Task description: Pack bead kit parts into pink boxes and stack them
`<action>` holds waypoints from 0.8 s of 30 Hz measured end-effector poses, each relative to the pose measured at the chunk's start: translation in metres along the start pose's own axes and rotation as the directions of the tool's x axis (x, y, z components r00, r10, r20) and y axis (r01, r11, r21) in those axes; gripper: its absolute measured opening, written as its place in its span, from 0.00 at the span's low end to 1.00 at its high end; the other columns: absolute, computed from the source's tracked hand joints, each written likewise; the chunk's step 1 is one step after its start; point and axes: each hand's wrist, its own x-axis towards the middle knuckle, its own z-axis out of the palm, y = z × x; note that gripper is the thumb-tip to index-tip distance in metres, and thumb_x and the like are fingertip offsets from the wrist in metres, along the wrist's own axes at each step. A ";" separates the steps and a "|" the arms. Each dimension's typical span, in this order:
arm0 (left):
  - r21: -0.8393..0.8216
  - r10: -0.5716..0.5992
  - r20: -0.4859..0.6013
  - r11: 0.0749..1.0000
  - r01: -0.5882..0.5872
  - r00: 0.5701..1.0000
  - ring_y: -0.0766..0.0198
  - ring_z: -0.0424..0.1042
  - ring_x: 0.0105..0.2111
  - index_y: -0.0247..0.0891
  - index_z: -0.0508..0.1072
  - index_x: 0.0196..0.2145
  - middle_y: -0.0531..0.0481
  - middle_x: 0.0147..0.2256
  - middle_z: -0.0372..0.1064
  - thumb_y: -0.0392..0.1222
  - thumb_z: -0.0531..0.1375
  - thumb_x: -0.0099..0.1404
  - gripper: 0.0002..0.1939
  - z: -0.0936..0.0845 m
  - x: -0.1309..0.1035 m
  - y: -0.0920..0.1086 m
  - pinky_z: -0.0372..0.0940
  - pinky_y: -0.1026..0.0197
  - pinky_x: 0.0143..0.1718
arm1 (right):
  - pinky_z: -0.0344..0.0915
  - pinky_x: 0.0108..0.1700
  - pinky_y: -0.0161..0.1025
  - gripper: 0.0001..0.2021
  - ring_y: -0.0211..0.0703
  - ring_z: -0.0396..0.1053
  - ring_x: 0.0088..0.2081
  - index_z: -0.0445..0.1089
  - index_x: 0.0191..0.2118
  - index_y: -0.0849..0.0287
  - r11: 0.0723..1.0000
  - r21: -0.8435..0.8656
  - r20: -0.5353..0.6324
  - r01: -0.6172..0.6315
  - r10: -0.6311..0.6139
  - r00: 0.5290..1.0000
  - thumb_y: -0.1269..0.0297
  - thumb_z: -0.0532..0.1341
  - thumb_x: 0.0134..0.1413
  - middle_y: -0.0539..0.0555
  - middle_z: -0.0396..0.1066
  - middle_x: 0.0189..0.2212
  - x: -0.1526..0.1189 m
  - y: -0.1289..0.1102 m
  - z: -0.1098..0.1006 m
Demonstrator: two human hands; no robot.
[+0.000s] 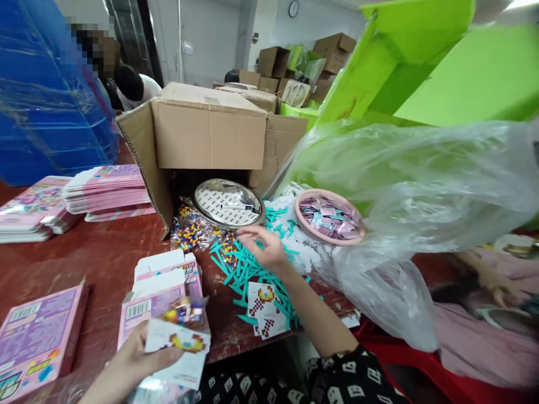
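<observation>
My left hand (141,356) is closed on a white instruction card (179,350) with a pixel pattern, its thumb across the front. A clear bag of coloured beads (185,311) shows just behind the card. My right hand (263,247) is stretched over a heap of teal sticks (240,275), fingers extended and nothing visible in them. Just beyond its fingertips stands a round metal tray (261,212) of white printed slips. Bags of orange, purple and white beads (189,233) lie left of the sticks. Pattern cards (261,299) rest on the near sticks.
Opened pink boxes (145,311) stand near my left hand, with another pink box (37,331) farther left. Stacked boxes (107,191) lie behind. A cardboard carton (210,134) overhangs the tray. A pink bowl (300,216) holds small packets. Clear plastic sheeting (391,185) hangs right.
</observation>
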 end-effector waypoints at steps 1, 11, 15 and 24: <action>-0.101 -0.039 -0.084 0.994 0.031 0.996 0.49 0.78 0.27 0.35 0.80 0.31 0.41 0.29 0.79 0.52 0.76 0.38 0.24 -0.002 -0.005 -0.003 0.74 0.55 0.29 | 0.71 0.52 0.37 0.13 0.41 0.75 0.47 0.70 0.53 0.60 0.965 -0.195 -0.009 -0.175 0.177 0.984 0.66 0.54 0.67 0.58 0.76 0.48 0.005 0.026 -0.007; -0.309 -0.216 -0.290 0.943 0.122 0.932 0.46 0.81 0.35 0.36 0.74 0.48 0.41 0.38 0.80 0.40 0.75 0.44 0.32 0.002 0.013 -0.004 0.78 0.53 0.34 | 0.53 0.64 0.58 0.24 0.64 0.49 0.68 0.62 0.61 0.75 0.582 -0.703 -0.091 -0.409 0.497 0.863 0.82 0.48 0.59 0.78 0.51 0.66 0.050 0.188 -0.034; -0.412 -0.183 -0.278 0.910 0.055 0.943 0.48 0.80 0.40 0.35 0.76 0.46 0.40 0.43 0.79 0.36 0.72 0.49 0.25 0.009 0.023 0.002 0.78 0.54 0.38 | 0.63 0.55 0.59 0.21 0.71 0.57 0.63 0.65 0.56 0.77 0.505 -0.788 -0.060 -0.352 0.506 0.860 0.81 0.50 0.59 0.83 0.58 0.60 0.070 0.194 -0.038; -0.315 -0.013 -0.337 0.944 -0.100 0.941 0.50 0.79 0.42 0.31 0.76 0.42 0.38 0.44 0.79 0.41 0.73 0.46 0.25 0.021 0.047 0.006 0.74 0.56 0.45 | 0.66 0.49 0.46 0.11 0.57 0.69 0.52 0.70 0.47 0.71 0.564 -0.815 0.064 -0.129 0.309 0.949 0.75 0.56 0.61 0.73 0.71 0.47 0.086 0.167 -0.079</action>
